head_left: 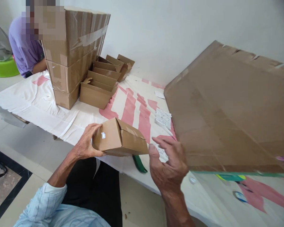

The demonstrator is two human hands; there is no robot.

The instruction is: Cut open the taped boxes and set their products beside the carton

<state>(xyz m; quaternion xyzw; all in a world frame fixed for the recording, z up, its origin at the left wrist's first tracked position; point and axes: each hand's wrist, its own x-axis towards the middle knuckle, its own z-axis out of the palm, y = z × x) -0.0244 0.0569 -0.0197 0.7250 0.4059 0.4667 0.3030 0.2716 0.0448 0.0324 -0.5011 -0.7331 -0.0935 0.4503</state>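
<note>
Left hand grips small cardboard box over front edge of worktop; label illegible. Right hand spread, empty, beside box; contact unclear. Curved green object partly hidden.

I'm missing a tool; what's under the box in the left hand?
Part of a dark green object shows below the box, which covers its other end and anything else directly beneath.

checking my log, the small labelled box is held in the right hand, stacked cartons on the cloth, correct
Not quite: the head view shows the left hand, not the right hand, holding the small labelled box; stacked cartons are on the cloth.
</note>
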